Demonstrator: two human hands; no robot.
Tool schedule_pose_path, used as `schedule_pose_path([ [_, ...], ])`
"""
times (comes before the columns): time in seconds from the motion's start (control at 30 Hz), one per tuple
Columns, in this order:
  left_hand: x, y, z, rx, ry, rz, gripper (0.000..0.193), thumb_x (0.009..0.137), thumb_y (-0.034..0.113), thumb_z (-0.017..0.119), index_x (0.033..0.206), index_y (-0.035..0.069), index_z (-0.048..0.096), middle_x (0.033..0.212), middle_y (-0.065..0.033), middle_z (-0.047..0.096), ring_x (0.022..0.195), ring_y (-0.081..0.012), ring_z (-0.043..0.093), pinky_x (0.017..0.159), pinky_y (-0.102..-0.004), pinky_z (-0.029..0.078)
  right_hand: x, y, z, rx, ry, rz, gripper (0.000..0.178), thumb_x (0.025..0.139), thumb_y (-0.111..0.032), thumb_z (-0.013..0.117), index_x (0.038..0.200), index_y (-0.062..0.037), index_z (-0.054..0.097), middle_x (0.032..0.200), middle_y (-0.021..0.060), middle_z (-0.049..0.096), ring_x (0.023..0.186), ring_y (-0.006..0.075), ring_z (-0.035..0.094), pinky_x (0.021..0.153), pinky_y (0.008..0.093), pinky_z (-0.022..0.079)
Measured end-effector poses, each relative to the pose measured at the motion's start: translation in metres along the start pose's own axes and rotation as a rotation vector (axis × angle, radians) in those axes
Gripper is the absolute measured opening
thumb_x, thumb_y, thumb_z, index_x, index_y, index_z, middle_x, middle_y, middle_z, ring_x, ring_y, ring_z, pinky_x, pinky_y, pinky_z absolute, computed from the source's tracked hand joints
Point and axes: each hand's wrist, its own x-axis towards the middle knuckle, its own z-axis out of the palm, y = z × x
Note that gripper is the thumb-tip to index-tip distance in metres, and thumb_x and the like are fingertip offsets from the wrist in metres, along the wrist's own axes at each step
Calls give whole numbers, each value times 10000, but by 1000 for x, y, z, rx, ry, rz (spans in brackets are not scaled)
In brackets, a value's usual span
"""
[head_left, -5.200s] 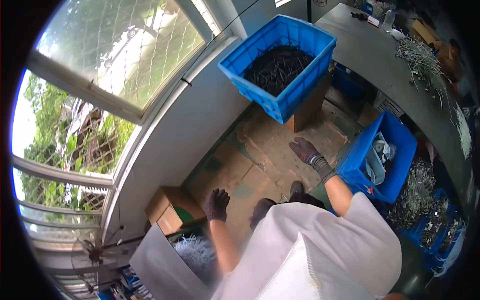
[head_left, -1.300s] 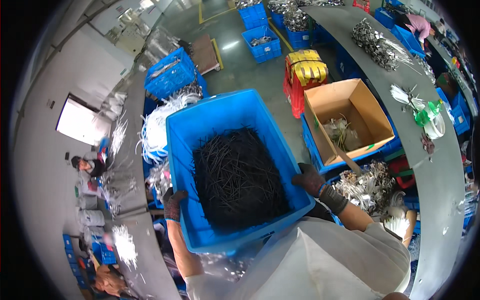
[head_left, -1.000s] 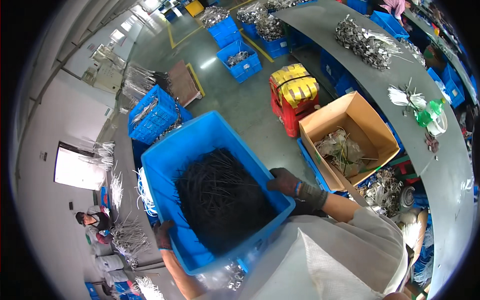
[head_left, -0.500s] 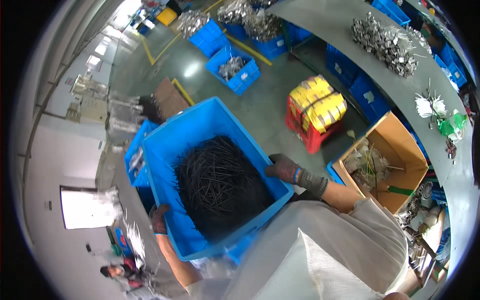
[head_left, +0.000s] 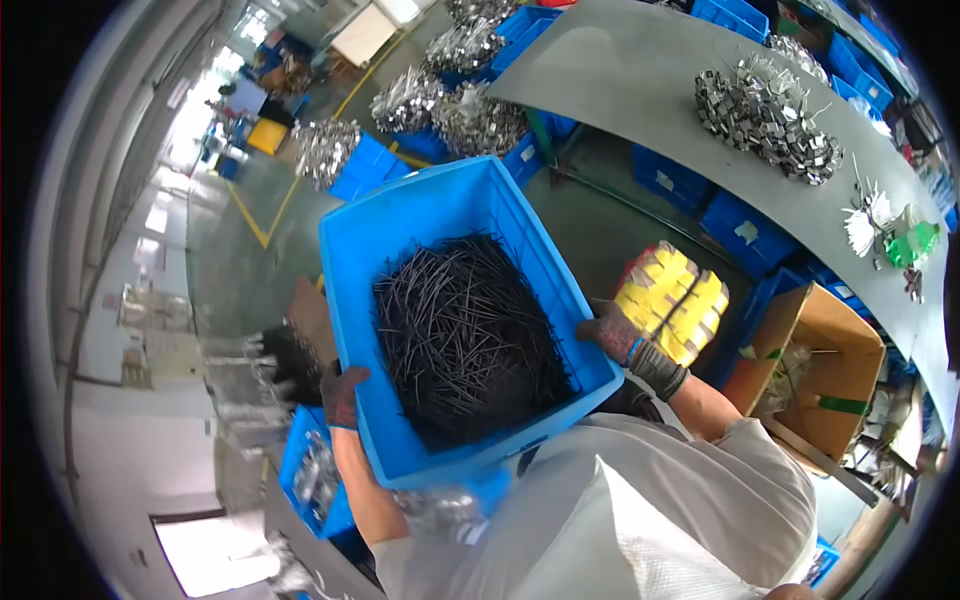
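Note:
A deep blue plastic bin [head_left: 352, 222] hangs in front of my body, held between both gloved hands. Thin black sticks or tubes [head_left: 465, 325] lie loose in it in a large heap. Against its left wall, my left hand [head_left: 343, 392] grips the side near the front corner, thumb over the rim. My right hand [head_left: 612, 332] closes on the opposite rim, with the rest of its fingers hidden behind the wall. Just past the right hand is a stool with a yellow bundled cushion [head_left: 672, 300], tied by a dark strap.
A long grey worktable [head_left: 610, 75] curves along the right, bearing a pile of small metal parts [head_left: 765, 120]. Below it stands an open cardboard box [head_left: 850, 365]. Blue bins with shiny metal strips [head_left: 475, 120] stand ahead on the floor. Another blue bin [head_left: 300, 460] is at my left.
The bin has shifted right and slightly up in view, carried by both hands. My view has turned, bringing the worktable and the far bins closer; the small floor bin ahead is now hidden.

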Motion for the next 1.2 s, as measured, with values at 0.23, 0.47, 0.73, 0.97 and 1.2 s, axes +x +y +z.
schedule_pose_path([
  [0.23,217,116,41,105,-217,211,511,693,200,782,1154,3,683,967,-108,714,815,-238,682,721,-402,561,156,-61,-12,113,168,-71,506,750,-181,706,1192,64,678,982,203,742,867,256,702,851,397,556],
  [0.47,419,237,138,116,-346,263,409,699,192,770,1058,4,709,880,-88,713,767,-210,669,686,-391,549,319,-86,-31,240,408,-123,445,766,-167,705,1142,71,698,933,174,745,828,227,697,805,379,559],
  [0.73,573,399,276,225,-546,514,363,697,233,784,978,9,726,838,-77,716,777,-180,655,718,-351,527,443,-125,-94,408,577,-159,376,816,-160,669,1113,69,700,902,92,729,775,166,664,737,340,557],
  [0.97,631,499,452,303,-528,751,365,690,296,830,887,7,724,808,-114,716,743,-210,650,700,-383,516,551,-108,-218,444,700,-119,340,810,-126,678,1092,64,673,887,80,698,772,178,659,750,328,558],
  [1.2,652,577,607,522,-519,738,413,675,341,826,881,7,697,788,-157,683,740,-276,635,716,-413,505,597,-105,-366,354,639,-59,439,802,-201,692,1138,82,672,955,149,729,836,236,675,816,382,555],
])
